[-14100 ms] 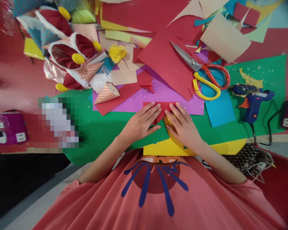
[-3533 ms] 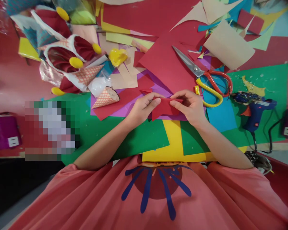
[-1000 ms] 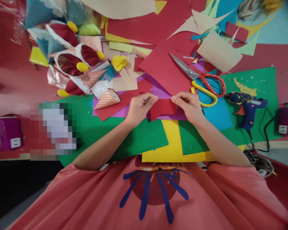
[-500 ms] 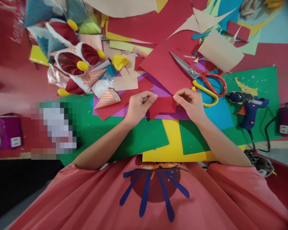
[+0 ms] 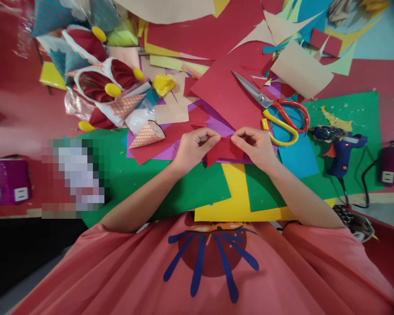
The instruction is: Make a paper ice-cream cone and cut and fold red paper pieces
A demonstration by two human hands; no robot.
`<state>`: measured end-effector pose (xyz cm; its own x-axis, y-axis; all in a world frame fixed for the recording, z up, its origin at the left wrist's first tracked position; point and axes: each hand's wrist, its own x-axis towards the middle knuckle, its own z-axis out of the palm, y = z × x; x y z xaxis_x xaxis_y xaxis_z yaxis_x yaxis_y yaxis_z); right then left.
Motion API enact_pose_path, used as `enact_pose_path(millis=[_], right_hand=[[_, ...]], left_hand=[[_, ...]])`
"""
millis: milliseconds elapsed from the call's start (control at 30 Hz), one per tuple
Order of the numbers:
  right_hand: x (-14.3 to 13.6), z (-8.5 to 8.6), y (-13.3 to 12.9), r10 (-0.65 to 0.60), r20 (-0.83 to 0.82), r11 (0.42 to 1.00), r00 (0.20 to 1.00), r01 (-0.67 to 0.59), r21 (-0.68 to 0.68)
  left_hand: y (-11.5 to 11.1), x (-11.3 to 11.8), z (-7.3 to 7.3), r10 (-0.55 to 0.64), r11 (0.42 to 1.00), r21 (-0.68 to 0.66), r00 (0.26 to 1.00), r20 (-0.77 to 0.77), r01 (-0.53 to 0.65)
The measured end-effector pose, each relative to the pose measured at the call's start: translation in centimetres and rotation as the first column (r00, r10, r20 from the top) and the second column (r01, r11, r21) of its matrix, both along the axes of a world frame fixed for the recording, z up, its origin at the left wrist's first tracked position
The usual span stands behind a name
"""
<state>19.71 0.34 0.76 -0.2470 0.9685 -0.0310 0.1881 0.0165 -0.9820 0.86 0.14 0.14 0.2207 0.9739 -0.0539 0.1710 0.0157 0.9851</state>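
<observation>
Between my two hands hangs a small piece of red paper [image 5: 225, 149], its upper edge pinched from both sides. My left hand [image 5: 194, 149] grips it with thumb and forefinger at the upper left. At the upper right, my right hand [image 5: 256, 148] pinches it the same way, a short gap from the left fingertips. Purple and red sheets lie beneath the piece. Scissors [image 5: 265, 103] with one red and one yellow handle rest just beyond my right hand. A small checked paper cone [image 5: 147, 134] lies beyond my left hand.
A blue glue gun [image 5: 341, 151] with its cord lies on green sheet [image 5: 369, 113] at the right. Red cone shapes with yellow discs [image 5: 113, 90] crowd the left. Paper scraps [image 5: 290, 22] cover the back. Yellow sheet [image 5: 234, 183] lies in front of me.
My hands have drawn closer together along the red paper's upper edge and come slightly nearer to me. The scissors and glue gun have stayed in place.
</observation>
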Motion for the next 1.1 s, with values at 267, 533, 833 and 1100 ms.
enact_pose_path(millis=[267, 533, 833, 1100], right_hand=[[0.3, 0.1, 0.5, -0.016, -0.064, 0.998, 0.998, 0.013, -0.06], [-0.1, 0.4, -0.1, 0.052, -0.018, 0.997, 0.998, -0.053, -0.063], [-0.5, 0.6, -0.6, 0.167, -0.232, 0.943, 0.958, -0.224, -0.247], [-0.3, 0.6, -0.4, 0.0, -0.486, 0.892, 0.874, -0.219, -0.395]], left_hand=[[0.4, -0.2, 0.3, 0.043, 0.998, 0.043, 0.998, 0.036, -0.044], [-0.1, 0.0, 0.4, -0.014, 0.998, 0.054, 1.0, 0.021, 0.013], [-0.3, 0.0, 0.8, -0.181, 0.982, -0.037, 0.979, 0.095, 0.185], [-0.2, -0.2, -0.2, -0.063, 0.98, -0.15, 0.922, 0.381, 0.129]])
